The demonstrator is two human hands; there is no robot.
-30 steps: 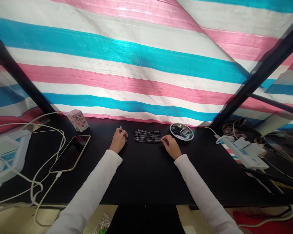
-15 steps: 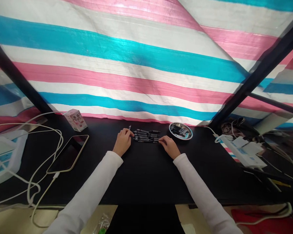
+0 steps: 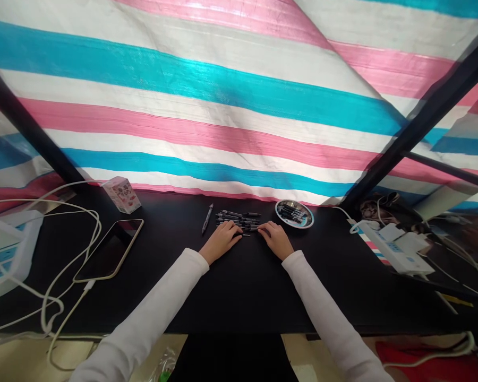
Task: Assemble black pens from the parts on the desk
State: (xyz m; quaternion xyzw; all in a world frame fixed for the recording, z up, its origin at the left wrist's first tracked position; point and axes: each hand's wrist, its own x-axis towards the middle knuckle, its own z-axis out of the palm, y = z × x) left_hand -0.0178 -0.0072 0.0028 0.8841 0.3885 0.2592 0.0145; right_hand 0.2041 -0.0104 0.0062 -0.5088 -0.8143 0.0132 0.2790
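My left hand [image 3: 222, 241] is palm down at the near left part of a cluster of black and clear pens [image 3: 230, 214]. Its fingers are bent over the nearest pen and hide most of it; a thin tip shows past them. At the cluster's right end, my right hand [image 3: 276, 240] has thumb and fingertips pinched on the end of a dark pen piece [image 3: 252, 228]. To the left of the cluster a single pen [image 3: 207, 218] lies apart, tilted, touched by neither hand.
A round metal bowl [image 3: 278, 208] with several dark pen pieces stands behind my right hand. On the left are a small pink box [image 3: 121, 195], a phone [image 3: 109, 250] on a charging cable and a power strip [image 3: 30, 244]. Another power strip [image 3: 394, 249] is on the right.
My left hand has let go of the single pen, leaving it on the table, and has moved right and nearer to me, onto the cluster. My right hand has hardly moved.
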